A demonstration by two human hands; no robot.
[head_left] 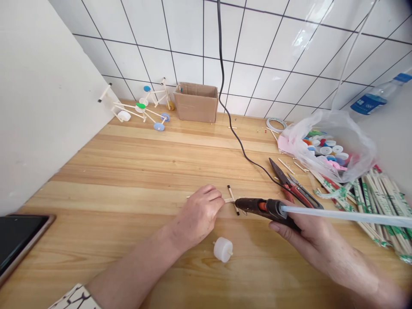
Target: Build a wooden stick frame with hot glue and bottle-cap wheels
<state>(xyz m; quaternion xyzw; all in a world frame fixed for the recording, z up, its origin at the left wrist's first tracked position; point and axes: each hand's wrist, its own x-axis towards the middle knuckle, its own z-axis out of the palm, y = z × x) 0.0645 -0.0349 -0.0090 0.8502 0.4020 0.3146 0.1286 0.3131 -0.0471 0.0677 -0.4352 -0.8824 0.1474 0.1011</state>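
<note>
My left hand (198,214): curled, pressing on thin wooden sticks (232,200).
My right hand (317,227): holding a hot glue gun (260,207) tight.
Near me: a white bottle-cap wheel (222,249).

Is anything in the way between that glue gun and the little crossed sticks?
No, nothing visible. The hot glue gun in the right hand points its nozzle straight at the crossed wooden sticks held by the left hand, and no object sits between them.

Wooden sticks (232,200) partly under left hand (198,214), probably.
</note>
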